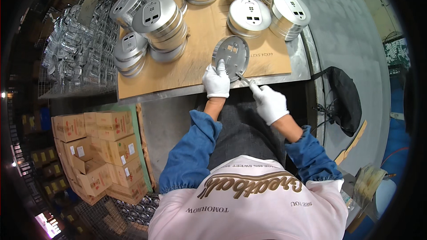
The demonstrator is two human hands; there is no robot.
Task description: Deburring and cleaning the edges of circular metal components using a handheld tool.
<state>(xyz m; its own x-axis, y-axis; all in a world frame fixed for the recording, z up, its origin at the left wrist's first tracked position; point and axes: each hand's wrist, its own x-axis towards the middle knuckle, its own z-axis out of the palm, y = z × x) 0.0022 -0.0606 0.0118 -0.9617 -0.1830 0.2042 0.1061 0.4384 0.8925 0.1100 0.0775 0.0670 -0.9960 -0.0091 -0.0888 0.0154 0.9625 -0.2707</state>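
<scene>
My left hand (216, 81), in a white glove, grips the near rim of a round silver metal cover (240, 58). The cover is tipped up so its hollow inner side shows, with square cut-outs near the top. In my gloved right hand (270, 102) is a slim metal hand tool (243, 78), maybe a file; its exact kind is too small to tell. Its tip meets the cover's lower right rim. The fingers of my right hand are closed around the tool's near end.
Stacks of similar silver covers (161, 18) stand on the cardboard-topped table (204, 58), left and right. A wire basket of shiny metal parts (80, 49) is at far left. Cardboard boxes (111, 151) are piled lower left. A black bag (340, 100) lies at right.
</scene>
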